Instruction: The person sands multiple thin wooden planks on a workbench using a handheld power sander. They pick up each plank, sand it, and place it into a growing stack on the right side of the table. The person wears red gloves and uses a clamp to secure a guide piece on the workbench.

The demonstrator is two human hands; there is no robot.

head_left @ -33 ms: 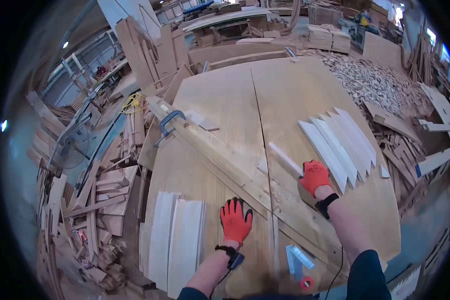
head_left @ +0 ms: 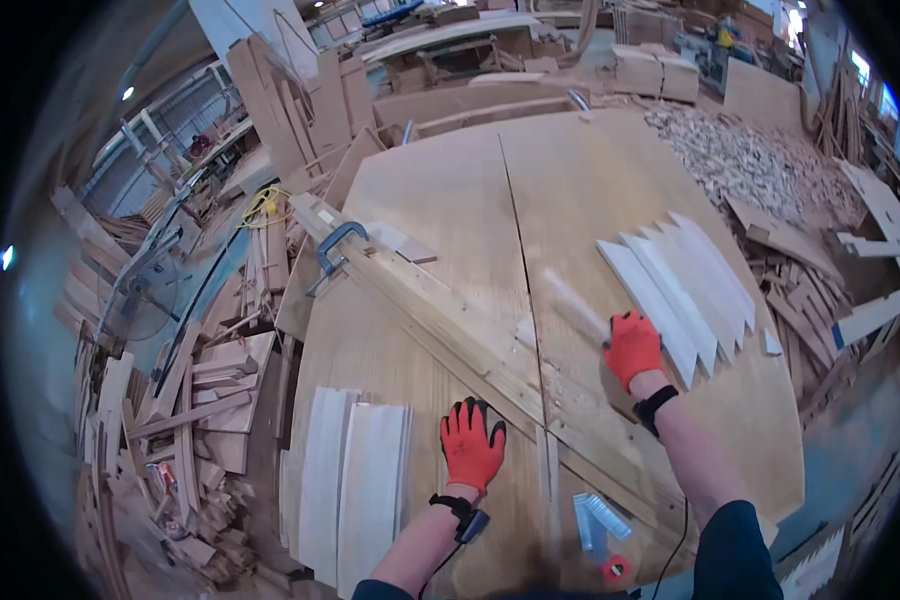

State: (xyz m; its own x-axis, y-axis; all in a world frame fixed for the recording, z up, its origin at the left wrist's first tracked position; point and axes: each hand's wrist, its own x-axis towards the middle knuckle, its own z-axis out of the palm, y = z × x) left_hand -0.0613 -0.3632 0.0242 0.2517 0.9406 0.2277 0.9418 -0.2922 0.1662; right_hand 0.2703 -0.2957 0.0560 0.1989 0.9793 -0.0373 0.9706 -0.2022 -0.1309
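My right hand (head_left: 633,348), in a red glove, is closed around the near end of a thin pale wooden strip (head_left: 573,303). The strip points away to the upper left over the tabletop and is smeared by motion. My left hand (head_left: 472,440), also red-gloved with dark fingertips, lies flat with fingers spread and holds nothing. It rests just short of a long wooden board (head_left: 425,300) that crosses the table diagonally. To its left are stacked pale boards (head_left: 375,480). Right of my right hand lie several white boards with pointed ends (head_left: 680,290).
A blue C-clamp (head_left: 338,252) grips the diagonal board's far end. Near the front edge lie metallic strips (head_left: 600,522) and a red round item (head_left: 616,568). Scrap wood (head_left: 225,400) piles up left of the large wooden tabletop (head_left: 430,180); offcuts (head_left: 735,170) heap beyond its right side.
The strip in my right hand has turned to blur, and that hand has shifted very slightly right. My left hand stays in place.
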